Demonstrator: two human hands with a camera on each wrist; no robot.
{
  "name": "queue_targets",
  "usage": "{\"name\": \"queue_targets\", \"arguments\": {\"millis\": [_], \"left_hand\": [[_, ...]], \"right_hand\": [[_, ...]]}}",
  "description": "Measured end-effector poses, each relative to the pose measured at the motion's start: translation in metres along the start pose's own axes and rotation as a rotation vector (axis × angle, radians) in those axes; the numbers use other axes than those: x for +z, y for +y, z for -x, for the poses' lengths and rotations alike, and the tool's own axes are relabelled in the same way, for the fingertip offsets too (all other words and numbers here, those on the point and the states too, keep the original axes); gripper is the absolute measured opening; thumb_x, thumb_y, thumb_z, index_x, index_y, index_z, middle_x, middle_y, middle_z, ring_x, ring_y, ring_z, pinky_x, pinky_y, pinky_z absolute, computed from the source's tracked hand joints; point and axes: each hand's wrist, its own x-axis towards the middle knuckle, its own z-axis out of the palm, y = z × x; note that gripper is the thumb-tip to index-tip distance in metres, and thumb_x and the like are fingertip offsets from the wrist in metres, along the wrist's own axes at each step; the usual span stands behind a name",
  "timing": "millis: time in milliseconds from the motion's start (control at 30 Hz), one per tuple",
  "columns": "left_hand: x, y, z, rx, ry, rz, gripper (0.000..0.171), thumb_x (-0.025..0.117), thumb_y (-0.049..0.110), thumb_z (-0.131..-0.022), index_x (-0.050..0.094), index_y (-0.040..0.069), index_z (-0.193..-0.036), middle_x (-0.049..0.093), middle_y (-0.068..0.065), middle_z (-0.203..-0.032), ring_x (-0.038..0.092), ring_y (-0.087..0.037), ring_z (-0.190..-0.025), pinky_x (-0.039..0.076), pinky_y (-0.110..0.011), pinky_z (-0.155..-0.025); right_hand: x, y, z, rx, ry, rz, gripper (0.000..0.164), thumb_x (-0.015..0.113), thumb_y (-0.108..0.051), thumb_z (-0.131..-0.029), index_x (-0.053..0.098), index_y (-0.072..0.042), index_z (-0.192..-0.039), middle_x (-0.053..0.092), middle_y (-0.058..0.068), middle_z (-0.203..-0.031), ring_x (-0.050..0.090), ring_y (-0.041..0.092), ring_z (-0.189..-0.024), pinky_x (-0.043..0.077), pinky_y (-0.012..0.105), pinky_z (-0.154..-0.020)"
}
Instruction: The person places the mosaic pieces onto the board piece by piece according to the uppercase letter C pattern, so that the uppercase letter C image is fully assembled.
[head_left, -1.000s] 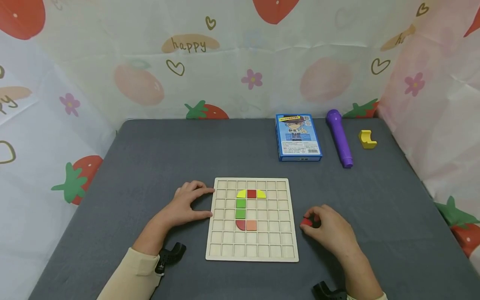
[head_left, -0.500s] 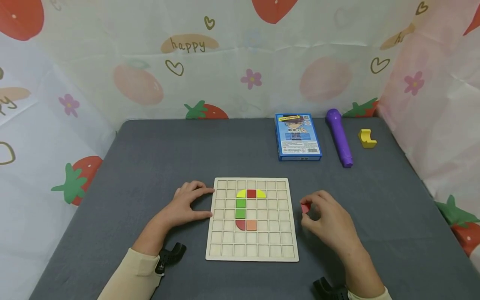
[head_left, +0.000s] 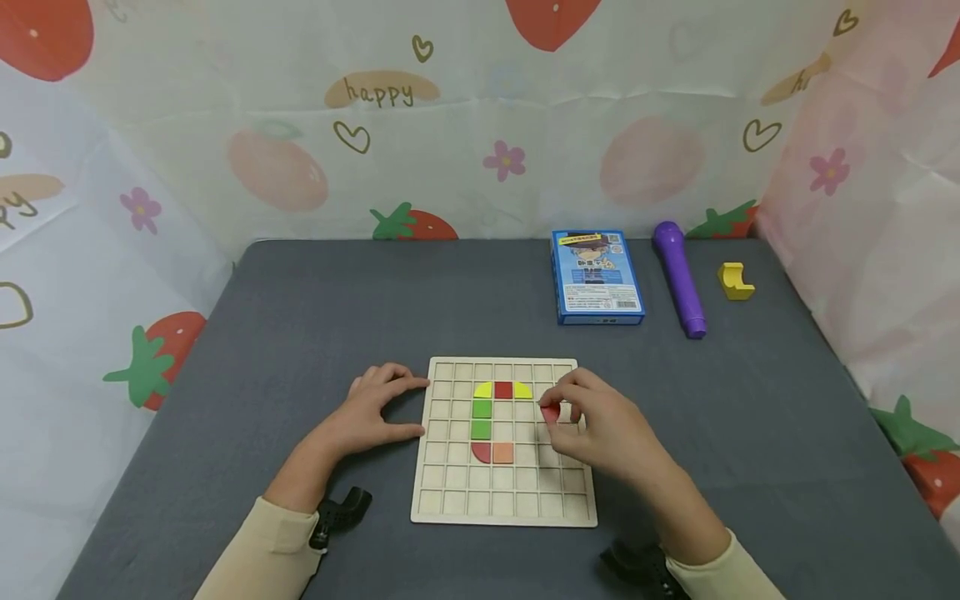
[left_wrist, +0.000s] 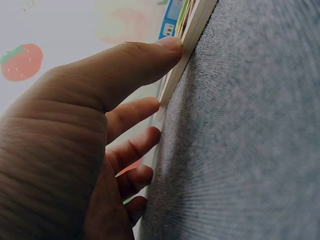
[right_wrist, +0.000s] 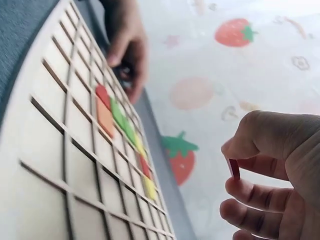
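Observation:
A wooden grid board [head_left: 517,504] lies on the table with several coloured tiles in its cells: yellow quarter-rounds at the top with a red square [head_left: 503,390] between them, two green squares [head_left: 481,419], a red quarter-round [head_left: 481,452] and an orange square [head_left: 503,452]. My left hand [head_left: 375,410] touches the board's left edge with thumb and index fingertips, its fingers extended. Over the right side of the board, my right hand [head_left: 603,425] pinches a small red tile [right_wrist: 233,169] between thumb and finger, held above the surface. The fingers partly hide that tile's shape.
Behind the board, a blue box [head_left: 598,279] lies near the table's back edge. To its right are a purple microphone-shaped stick [head_left: 680,279] and a yellow curved block [head_left: 735,282]. A printed cloth backdrop [head_left: 465,125] rises behind the grey table [head_left: 322,308].
My right hand has carried the red tile from beside the board up and left, over its right columns. The left hand keeps its place at the edge.

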Motion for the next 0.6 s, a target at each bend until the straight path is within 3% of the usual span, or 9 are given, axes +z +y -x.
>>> {"name": "queue_targets", "arguments": {"millis": [300, 600], "left_hand": [[0.000, 0.000, 0.000, 0.006, 0.003, -0.007, 0.065, 0.086, 0.040, -0.083, 0.065, 0.018, -0.141, 0.053, -0.002, -0.127, 0.043, -0.021, -0.106, 0.030, -0.045, -0.090], [-0.001, 0.000, 0.000, 0.007, 0.005, -0.009, 0.065, 0.086, 0.040, -0.083, 0.065, 0.018, -0.140, 0.053, -0.002, -0.126, 0.044, -0.021, -0.107, 0.030, -0.046, -0.091]], "right_hand": [[0.034, -0.004, -0.003, -0.066, -0.133, 0.104, 0.013, 0.079, -0.015, -0.082, 0.078, -0.020, -0.094, 0.057, -0.011, -0.091, 0.048, 0.004, -0.068, 0.043, 0.026, -0.060], [0.047, 0.001, -0.002, -0.014, -0.188, 0.129, 0.016, 0.088, -0.015, -0.076, 0.082, -0.021, -0.088, 0.057, -0.012, -0.085, 0.048, 0.002, -0.067, 0.042, 0.026, -0.059]]}}
